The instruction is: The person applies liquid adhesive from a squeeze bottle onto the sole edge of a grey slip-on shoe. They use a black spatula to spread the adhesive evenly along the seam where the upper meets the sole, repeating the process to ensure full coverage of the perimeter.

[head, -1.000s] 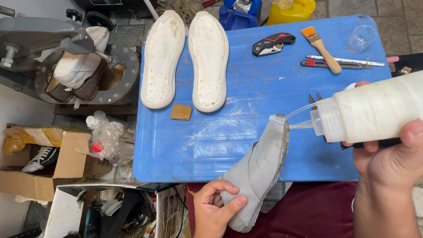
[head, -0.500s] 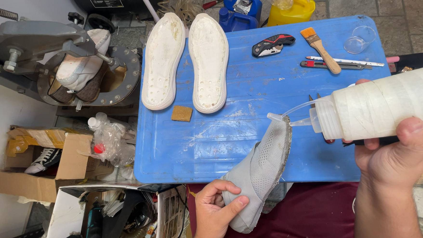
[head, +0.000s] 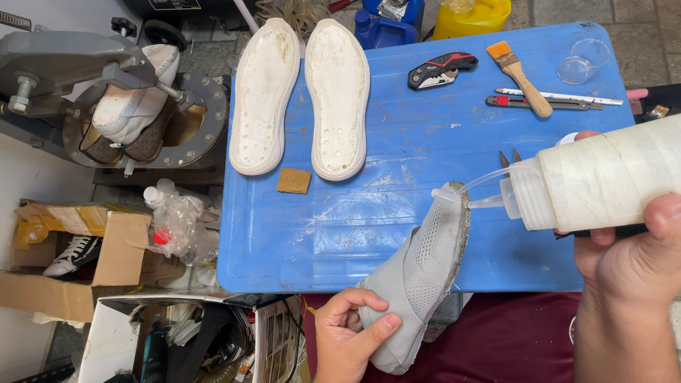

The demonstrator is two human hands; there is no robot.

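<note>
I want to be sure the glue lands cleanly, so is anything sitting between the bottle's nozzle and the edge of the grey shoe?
Nothing visible does. The squeeze bottle in the right hand points its thin nozzle straight at the toe rim of the grey shoe upper, which the left hand holds tilted up. The tip appears to be at the rim.

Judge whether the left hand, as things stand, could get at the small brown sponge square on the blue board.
Probably not right away: the left hand is gripping the grey shoe upper. The board between it and the sponge square is bare, so once freed the way looks open.
</note>
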